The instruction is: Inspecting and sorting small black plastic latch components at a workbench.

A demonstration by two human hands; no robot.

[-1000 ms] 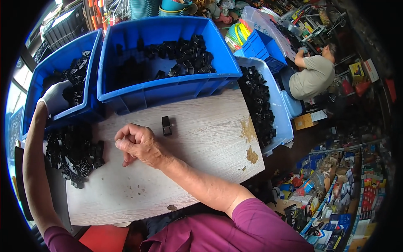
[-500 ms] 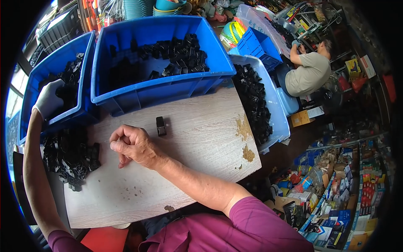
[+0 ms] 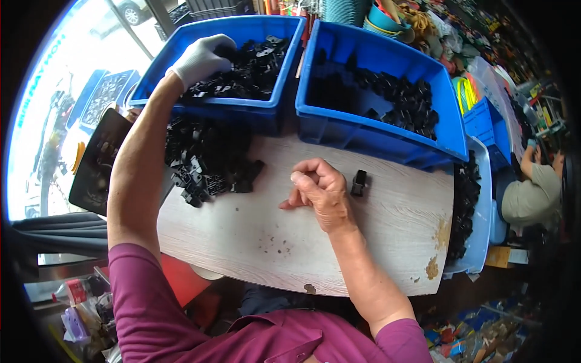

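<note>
My left hand [image 3: 200, 62], in a white glove, reaches into the left blue bin [image 3: 272, 104] over a heap of small black plastic parts [image 3: 257, 72]. Something dark and rounded covers its fingertips, so their grip is hidden. Above the pale wood-grain table [image 3: 375, 242] is my bare right hand [image 3: 321, 190]. Its thumb and forefinger are drawn together, the other fingers bent, and nothing shows between them. Just right of it one black plastic part [image 3: 359, 183] stands alone on the tabletop. A pile of similar black parts [image 3: 206, 160] lies on the table's left side, below the left bin.
A larger blue bin [image 3: 381, 134] with black parts sits at the table's back right. Beside the right edge is a pale tub [image 3: 481, 224] of black parts. A co-worker [image 3: 532, 193] sits at far right. A dark panel [image 3: 100, 160] stands left of my forearm.
The view has swung left, so the table and bins appear farther right. My left hand remains in the left bin, beside the dark shape. My right hand stays curled near the lone part.
</note>
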